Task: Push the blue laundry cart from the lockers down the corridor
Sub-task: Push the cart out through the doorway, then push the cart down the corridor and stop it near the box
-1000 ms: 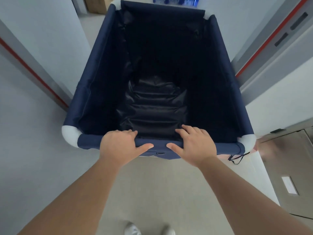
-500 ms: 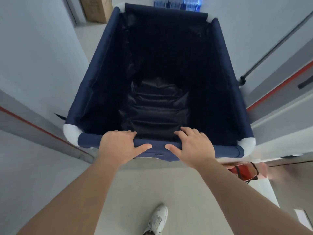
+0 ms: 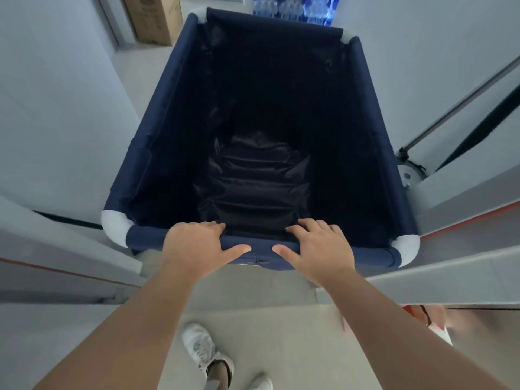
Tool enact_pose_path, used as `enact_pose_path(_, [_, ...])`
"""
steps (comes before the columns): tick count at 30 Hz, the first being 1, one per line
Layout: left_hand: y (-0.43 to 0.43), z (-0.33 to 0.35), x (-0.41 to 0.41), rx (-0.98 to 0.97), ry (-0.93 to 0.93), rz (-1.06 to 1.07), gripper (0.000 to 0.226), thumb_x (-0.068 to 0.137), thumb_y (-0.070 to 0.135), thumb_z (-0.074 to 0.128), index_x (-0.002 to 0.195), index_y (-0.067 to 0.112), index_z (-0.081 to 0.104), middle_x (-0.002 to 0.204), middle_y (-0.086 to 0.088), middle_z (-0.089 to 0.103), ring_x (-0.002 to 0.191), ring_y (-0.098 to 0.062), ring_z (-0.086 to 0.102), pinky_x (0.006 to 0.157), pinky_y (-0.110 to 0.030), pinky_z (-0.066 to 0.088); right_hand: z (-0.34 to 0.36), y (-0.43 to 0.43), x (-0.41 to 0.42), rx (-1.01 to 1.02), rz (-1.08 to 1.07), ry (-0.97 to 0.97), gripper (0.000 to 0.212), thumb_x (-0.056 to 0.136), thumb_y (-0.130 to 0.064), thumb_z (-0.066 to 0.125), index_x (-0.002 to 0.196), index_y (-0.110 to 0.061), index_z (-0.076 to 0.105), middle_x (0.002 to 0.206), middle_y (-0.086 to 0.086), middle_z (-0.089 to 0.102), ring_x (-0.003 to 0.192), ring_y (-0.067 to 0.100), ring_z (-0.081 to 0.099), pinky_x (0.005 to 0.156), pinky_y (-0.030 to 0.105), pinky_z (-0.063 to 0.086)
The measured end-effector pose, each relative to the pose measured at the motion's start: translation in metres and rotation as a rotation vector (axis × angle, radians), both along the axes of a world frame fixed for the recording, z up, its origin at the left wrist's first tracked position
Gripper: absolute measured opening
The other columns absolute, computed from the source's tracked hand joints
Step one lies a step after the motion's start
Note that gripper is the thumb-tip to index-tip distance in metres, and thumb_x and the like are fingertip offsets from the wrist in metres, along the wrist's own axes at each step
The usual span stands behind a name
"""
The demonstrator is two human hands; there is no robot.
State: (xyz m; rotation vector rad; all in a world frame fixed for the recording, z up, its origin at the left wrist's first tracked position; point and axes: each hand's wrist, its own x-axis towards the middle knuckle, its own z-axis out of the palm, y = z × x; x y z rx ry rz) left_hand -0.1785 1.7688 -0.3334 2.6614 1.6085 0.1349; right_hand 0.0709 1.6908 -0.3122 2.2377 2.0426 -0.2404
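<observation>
While my left hand (image 3: 194, 246) and right hand (image 3: 320, 250) grip the blue laundry cart (image 3: 157, 130) near rail, pale floor (image 3: 281, 311) runs between grey walls (image 3: 56, 108); cardboard box (image 3: 153, 16) ahead.

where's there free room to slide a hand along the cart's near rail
Near rail: bare between the left hand and the white corner cap, and between the right hand and the right corner cap. Crowded in the middle, where the thumbs nearly meet.
</observation>
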Motion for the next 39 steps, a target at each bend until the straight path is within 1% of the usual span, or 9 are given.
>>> enact_pose_path(3, [0.03, 0.0, 0.009, -0.017, -0.011, -0.018, 0.089, 0.072, 0.09, 0.022, 0.096, 0.022, 0.075, 0.088, 0.005, 0.076, 0.071, -0.017, 0.07, 0.057, -0.034, 0.05, 0.0, 0.027, 0.008, 0.0, -0.007, -0.014, 0.094, 0.079, -0.087, 0.002, 0.129, -0.033, 0.061, 0.134, -0.006, 0.059, 0.121, 0.02, 0.051, 0.1, 0.041, 0.037])
enact_pose_path(7, [0.072, 0.0, 0.021, -0.028, 0.006, -0.04, 0.098, 0.07, 0.092, 0.011, 0.108, 0.026, 0.072, 0.1, 0.007, 0.075, 0.08, -0.016, 0.071, 0.063, -0.036, 0.052, 0.0, 0.065, 0.018, 0.0, -0.019, -0.03, 0.093, 0.08, -0.086, 0.003, 0.131, -0.032, 0.059, 0.134, -0.006, 0.059, 0.121, 0.02, 0.051, 0.099, 0.041, 0.038])
enact_pose_path(9, [0.094, 0.0, 0.026, -0.031, 0.02, -0.05, 0.1, 0.069, 0.093, 0.009, 0.111, 0.027, 0.072, 0.102, 0.007, 0.075, 0.082, -0.016, 0.071, 0.064, -0.036, 0.052, 0.0, 0.083, 0.024, 0.003, -0.029, -0.038, 0.092, 0.081, -0.086, 0.005, 0.131, -0.032, 0.059, 0.134, -0.006, 0.058, 0.121, 0.02, 0.051, 0.098, 0.041, 0.038])
enact_pose_path(14, [0.14, 0.0, 0.039, -0.02, 0.0, -0.064, 0.101, 0.069, 0.095, 0.008, 0.101, 0.025, 0.074, 0.093, 0.005, 0.076, 0.075, -0.018, 0.071, 0.06, -0.036, 0.052, -0.004, 0.125, 0.036, 0.021, -0.067, -0.024, 0.088, 0.081, -0.087, 0.011, 0.128, -0.032, 0.062, 0.133, -0.005, 0.059, 0.119, 0.02, 0.052, 0.096, 0.041, 0.037])
enact_pose_path(18, [0.172, 0.002, 0.05, -0.042, -0.021, -0.068, 0.103, 0.068, 0.095, 0.007, 0.103, 0.023, 0.073, 0.091, 0.005, 0.075, 0.073, -0.019, 0.07, 0.061, -0.037, 0.052, -0.003, 0.153, 0.045, 0.028, -0.085, -0.028, 0.089, 0.081, -0.088, 0.012, 0.128, -0.031, 0.062, 0.131, -0.005, 0.06, 0.117, 0.02, 0.053, 0.097, 0.041, 0.038])
enact_pose_path(23, [0.205, 0.003, 0.063, -0.023, -0.013, -0.08, 0.095, 0.069, 0.092, 0.013, 0.1, 0.024, 0.073, 0.085, 0.007, 0.073, 0.069, -0.018, 0.067, 0.059, -0.035, 0.048, -0.002, 0.185, 0.057, 0.027, -0.09, -0.027, 0.091, 0.081, -0.088, 0.008, 0.129, -0.031, 0.061, 0.132, -0.005, 0.06, 0.118, 0.019, 0.052, 0.097, 0.04, 0.037])
enact_pose_path(30, [0.262, 0.004, 0.088, 0.024, -0.023, -0.103, 0.086, 0.073, 0.088, 0.023, 0.094, 0.023, 0.075, 0.076, 0.008, 0.072, 0.061, -0.017, 0.065, 0.055, -0.032, 0.046, -0.002, 0.24, 0.08, 0.04, -0.095, -0.024, 0.086, 0.083, -0.085, 0.015, 0.128, -0.03, 0.061, 0.128, -0.006, 0.061, 0.114, 0.019, 0.054, 0.094, 0.039, 0.039])
enact_pose_path(35, [0.304, 0.001, 0.104, 0.019, -0.017, -0.113, 0.087, 0.074, 0.09, 0.022, 0.091, 0.023, 0.075, 0.08, 0.007, 0.074, 0.067, -0.016, 0.067, 0.06, -0.036, 0.05, -0.004, 0.278, 0.096, 0.07, -0.094, 0.022, 0.087, 0.083, -0.085, 0.015, 0.126, -0.027, 0.063, 0.123, -0.005, 0.064, 0.109, 0.02, 0.057, 0.09, 0.04, 0.042])
enact_pose_path(39, [0.345, 0.002, 0.12, 0.019, -0.02, -0.126, 0.087, 0.074, 0.091, 0.02, 0.089, 0.026, 0.075, 0.075, 0.008, 0.072, 0.063, -0.015, 0.066, 0.058, -0.034, 0.051, -0.002, 0.314, 0.111, 0.074, -0.103, 0.058, 0.088, 0.082, -0.085, 0.013, 0.127, -0.027, 0.062, 0.127, -0.005, 0.063, 0.11, 0.019, 0.059, 0.087, 0.039, 0.044])
